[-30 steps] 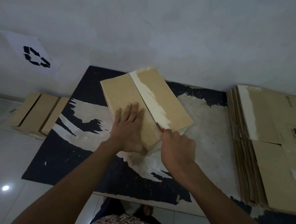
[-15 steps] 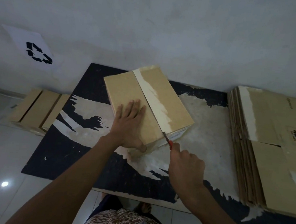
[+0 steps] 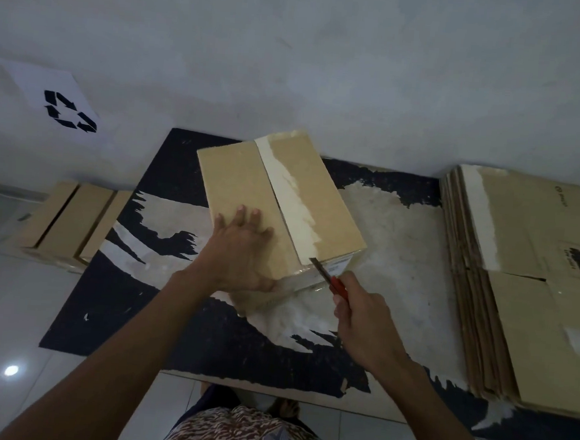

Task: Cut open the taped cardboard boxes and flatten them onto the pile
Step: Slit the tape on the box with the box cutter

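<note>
A taped cardboard box stands on a worn black mat, with a pale tape strip running down its top seam. My left hand presses flat on the box's left flap, fingers spread, thumb over the near edge. My right hand grips a red box cutter. Its blade tip touches the near end of the seam at the box's front edge. A pile of flattened boxes lies on the right.
Three more boxes lie side by side on the white tiled floor at the left. A recycling sign hangs on the grey wall behind. My feet and patterned shorts show at the bottom edge.
My right hand has drawn the cutter back along the seam toward me, off the box top and down to its near front edge. My left hand has stayed pressed on the flap.
</note>
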